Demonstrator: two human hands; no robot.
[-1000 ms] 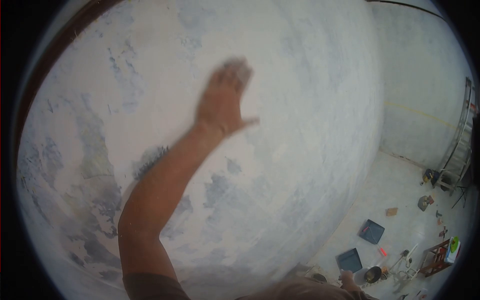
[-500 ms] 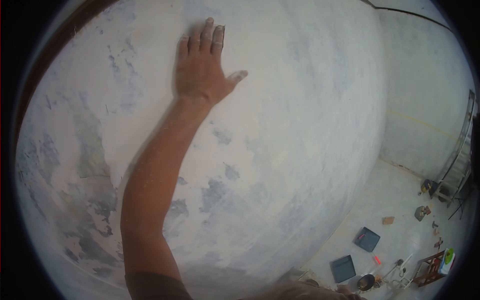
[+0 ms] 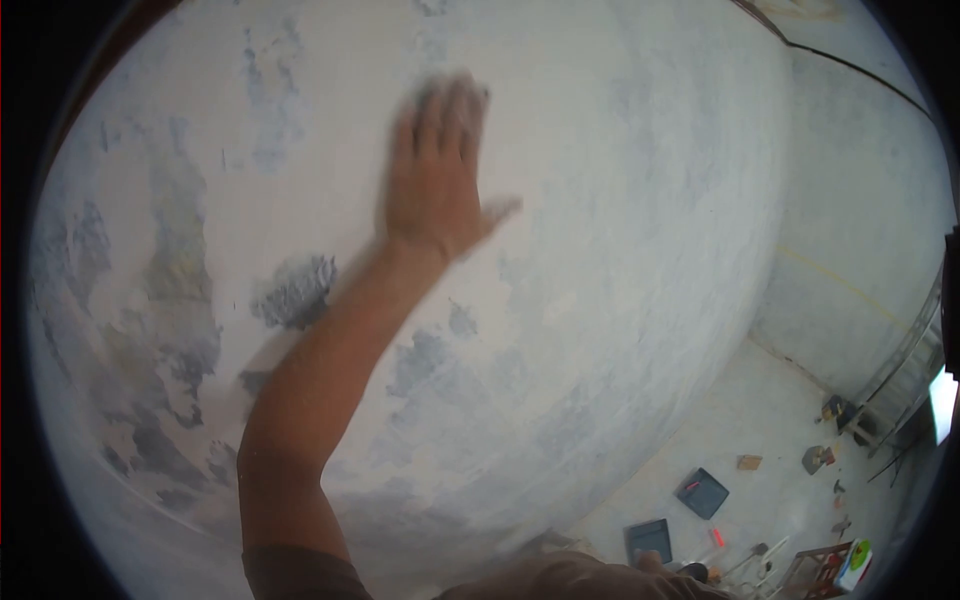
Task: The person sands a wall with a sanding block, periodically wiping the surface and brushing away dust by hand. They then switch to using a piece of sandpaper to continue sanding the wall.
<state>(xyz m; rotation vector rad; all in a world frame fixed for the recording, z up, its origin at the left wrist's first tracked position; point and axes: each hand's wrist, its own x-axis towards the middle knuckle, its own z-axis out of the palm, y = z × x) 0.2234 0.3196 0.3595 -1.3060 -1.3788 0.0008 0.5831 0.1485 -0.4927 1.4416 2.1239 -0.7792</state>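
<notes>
My left hand [image 3: 435, 190] lies against a large wall [image 3: 600, 250] with the palm toward it. Its fingers stretch upward, and the thumb points out to the right; motion smears the fingertips. Nothing is seen in this hand. White plaster patches and bluish-grey blotches cover the wall around it. A darker grey patch [image 3: 295, 290] shows beside my forearm. My right hand is not clearly seen; a small brownish shape [image 3: 650, 562] at the lower edge cannot be made out.
On the floor at lower right lie two dark trays, one [image 3: 703, 493] above the other [image 3: 648, 540]. Nearby are a red-handled item [image 3: 717, 538], a wooden stool [image 3: 815, 570] and scattered tools. A metal ladder [image 3: 905, 370] leans at the far right.
My left hand has moved down and slightly right in view, still flat on the wall. The camera view has shifted, moving the floor items left.
</notes>
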